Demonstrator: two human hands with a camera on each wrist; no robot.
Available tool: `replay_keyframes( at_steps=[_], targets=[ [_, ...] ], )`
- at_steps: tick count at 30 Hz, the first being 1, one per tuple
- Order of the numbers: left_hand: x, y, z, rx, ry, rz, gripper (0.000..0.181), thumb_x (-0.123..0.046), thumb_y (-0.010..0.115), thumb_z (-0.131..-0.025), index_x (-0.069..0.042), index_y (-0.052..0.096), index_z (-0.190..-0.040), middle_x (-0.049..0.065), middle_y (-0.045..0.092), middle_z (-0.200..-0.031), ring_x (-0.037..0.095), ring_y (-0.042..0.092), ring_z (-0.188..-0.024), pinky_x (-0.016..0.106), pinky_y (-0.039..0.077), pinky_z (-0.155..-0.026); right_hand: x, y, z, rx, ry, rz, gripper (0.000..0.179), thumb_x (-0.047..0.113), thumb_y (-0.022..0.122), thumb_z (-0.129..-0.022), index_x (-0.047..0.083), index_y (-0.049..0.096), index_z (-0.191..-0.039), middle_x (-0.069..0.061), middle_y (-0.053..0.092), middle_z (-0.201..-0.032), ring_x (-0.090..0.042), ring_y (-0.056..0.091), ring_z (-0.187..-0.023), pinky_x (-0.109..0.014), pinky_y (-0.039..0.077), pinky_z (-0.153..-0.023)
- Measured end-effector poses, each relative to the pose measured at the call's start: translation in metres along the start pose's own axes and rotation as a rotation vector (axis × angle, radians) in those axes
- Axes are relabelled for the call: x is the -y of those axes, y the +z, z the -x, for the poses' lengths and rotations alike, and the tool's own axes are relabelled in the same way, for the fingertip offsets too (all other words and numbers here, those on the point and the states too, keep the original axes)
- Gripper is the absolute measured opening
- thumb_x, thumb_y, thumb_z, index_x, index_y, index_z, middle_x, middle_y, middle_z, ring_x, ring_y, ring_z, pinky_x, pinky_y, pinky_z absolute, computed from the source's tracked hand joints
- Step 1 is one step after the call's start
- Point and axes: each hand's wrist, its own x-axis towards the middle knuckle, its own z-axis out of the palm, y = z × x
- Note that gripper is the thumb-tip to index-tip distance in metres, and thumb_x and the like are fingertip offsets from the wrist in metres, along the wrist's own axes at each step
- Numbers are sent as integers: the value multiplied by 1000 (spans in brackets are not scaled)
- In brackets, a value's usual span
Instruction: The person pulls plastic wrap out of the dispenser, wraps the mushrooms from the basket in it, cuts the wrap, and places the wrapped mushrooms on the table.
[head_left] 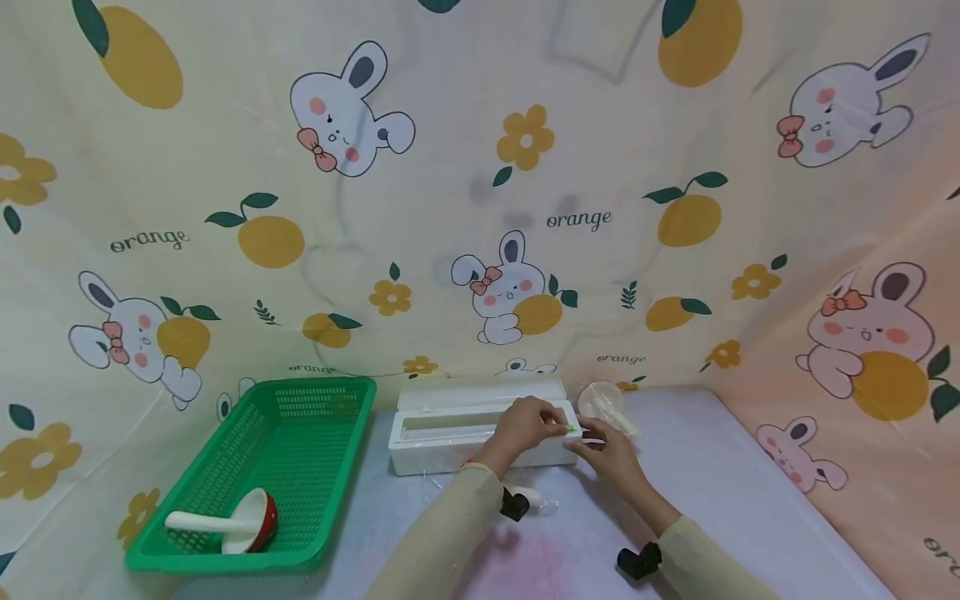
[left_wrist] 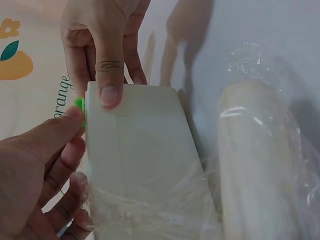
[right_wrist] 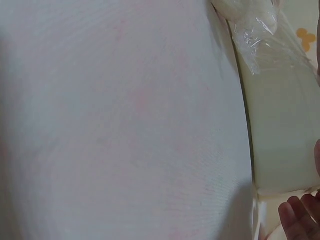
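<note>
Green piece [left_wrist: 80,104]: the bit all the fuss seems to be about, tiny and bright, at the right end of the box along its top edge, half covered by a thumb so its shape is anyone's guess
White box [head_left: 420,459]: long one sitting on the desk [head_left: 750,475], lid [head_left: 480,392] flipped up behind, some clear film [left_wrist: 145,200] across its front
Left hand [head_left: 525,425]: fingers narrow, looks like thumb and fingertips are pinching the green piece
Right hand [head_left: 609,452]: holding the right end of the box, thumb flat on the front face, other fingers round the far side
Step in hand: I'd say seating or adjusting the green piece on the rim, can't tell if it's going on or coming off
Next move: imo it calls for a firm right hand so the box doesn't skate, plus a straight, gentle pinch lined up with the rim
Wrapped roll [left_wrist: 257,160]: white, in crinkly plastic, lying in front of the box, mostly behind the left sleeve [head_left: 442,533] from the head view
Round pale thing [head_left: 600,402]: clear wrap, past the box's right end, can't make out what it is
Right wrist view: mostly desk, fingers cut off at the edge, green piece not visible at all
</note>
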Motion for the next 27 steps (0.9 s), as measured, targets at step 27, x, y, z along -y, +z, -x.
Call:
replay_keyframes(
  at_steps=[27],
  targets=[
    [-8, -7, -4, 117, 71, -117, 8, -17, 79, -98, -16, 74, -91, -8, 58, -80, 6, 51, -74, 20, 44, -70, 3, 2, 1, -18, 34, -33, 58, 9, 87, -90, -4, 64, -142, -24, 69, -137, -40, 72, -116, -42, 63, -93]
  ],
)
